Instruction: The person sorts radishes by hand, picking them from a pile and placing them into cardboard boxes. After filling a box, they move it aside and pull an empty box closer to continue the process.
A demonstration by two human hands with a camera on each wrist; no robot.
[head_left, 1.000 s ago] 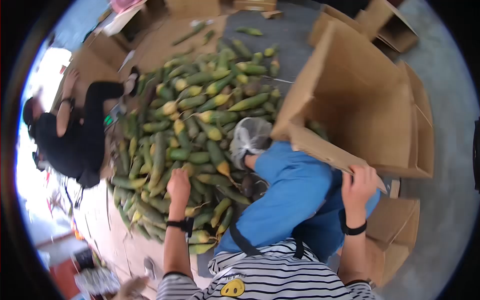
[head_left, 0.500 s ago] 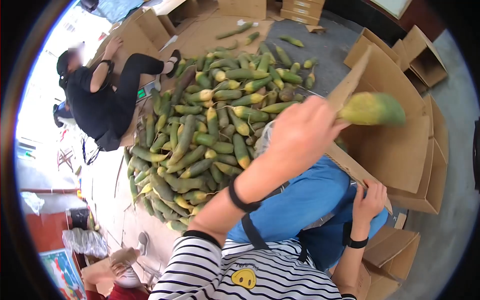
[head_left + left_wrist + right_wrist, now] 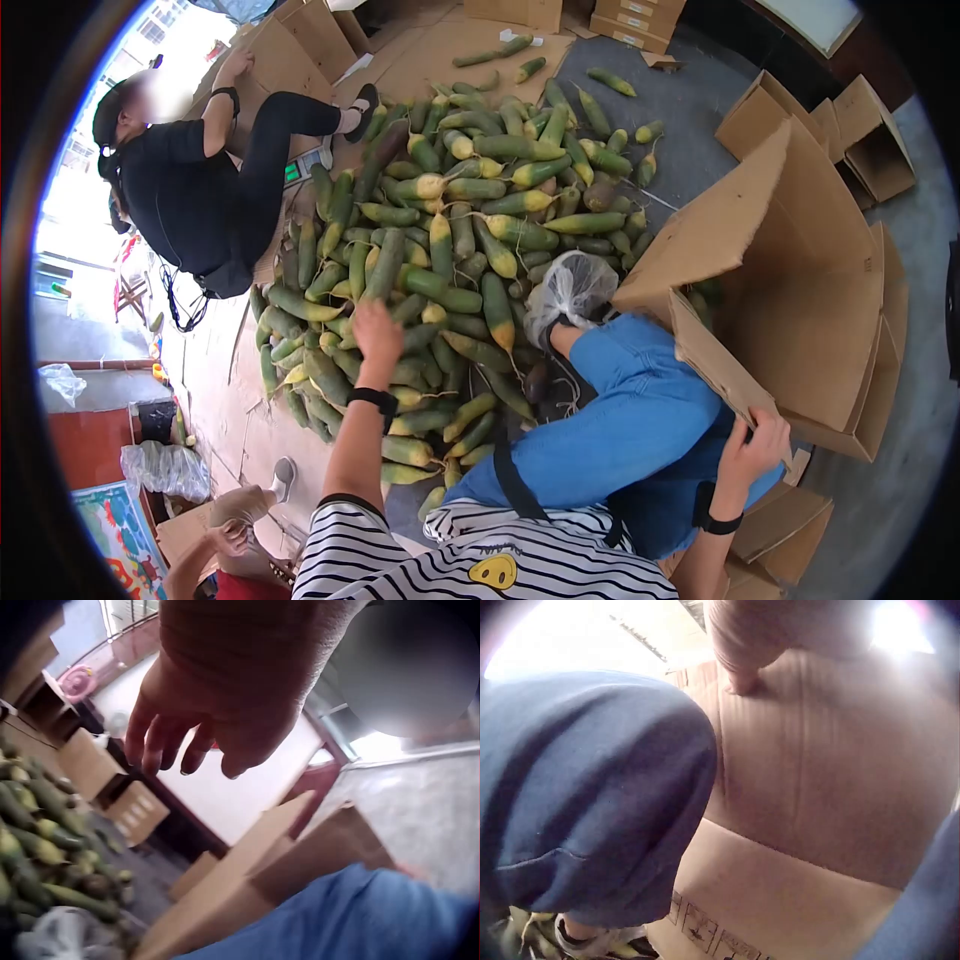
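A large heap of green radishes (image 3: 510,200) with yellowish tips lies on the floor ahead. My left hand (image 3: 378,335) is over the near-left part of the heap, at the lower end of a long green radish (image 3: 386,262). In the left wrist view, the fingers (image 3: 196,754) hang loosely bent with nothing between them. My right hand (image 3: 755,445) grips the near flap (image 3: 715,365) of a tall open cardboard box (image 3: 820,290), fingers over its edge. Some green radishes (image 3: 700,300) show inside the box, partly hidden by the flap.
My blue-clad leg (image 3: 620,410) lies between heap and box, its foot in a clear plastic bag (image 3: 575,285). Other cardboard boxes (image 3: 780,530) stand at right. A person in black (image 3: 200,190) sits at left beside a scale (image 3: 300,168); another person (image 3: 235,550) is at lower left.
My left hand carried a green radish from the heap to over the box, then came back to the heap without it. The right hand has stayed on the flap.
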